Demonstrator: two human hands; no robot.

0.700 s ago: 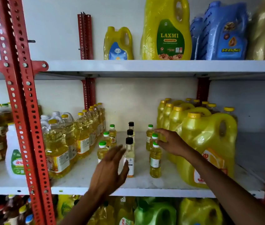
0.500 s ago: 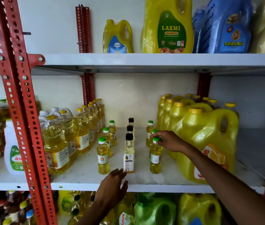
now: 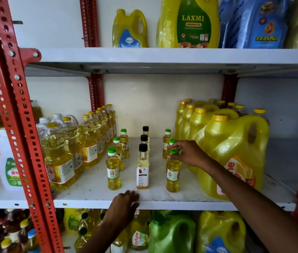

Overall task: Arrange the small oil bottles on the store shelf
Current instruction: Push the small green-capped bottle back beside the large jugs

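Small oil bottles stand in three rows on the middle white shelf (image 3: 93,190). The left row has green caps, with its front bottle (image 3: 113,170) nearest me. Black caps mark the centre row, led by a labelled bottle (image 3: 142,170). At the front of the right row stands another green-capped bottle (image 3: 173,173), and my right hand (image 3: 187,154) pinches its cap from above. My left hand (image 3: 122,203) rests on the shelf's front edge with fingers apart, holding nothing.
Large yellow oil jugs (image 3: 234,152) crowd the right of the shelf. Rows of medium clear bottles (image 3: 88,141) line the left, behind a red perforated upright (image 3: 16,115). More jugs sit on the shelf above and on the one below.
My left hand dropped from beside the black-capped bottle down to the shelf's front edge. My right hand closed on the cap of the front right bottle.
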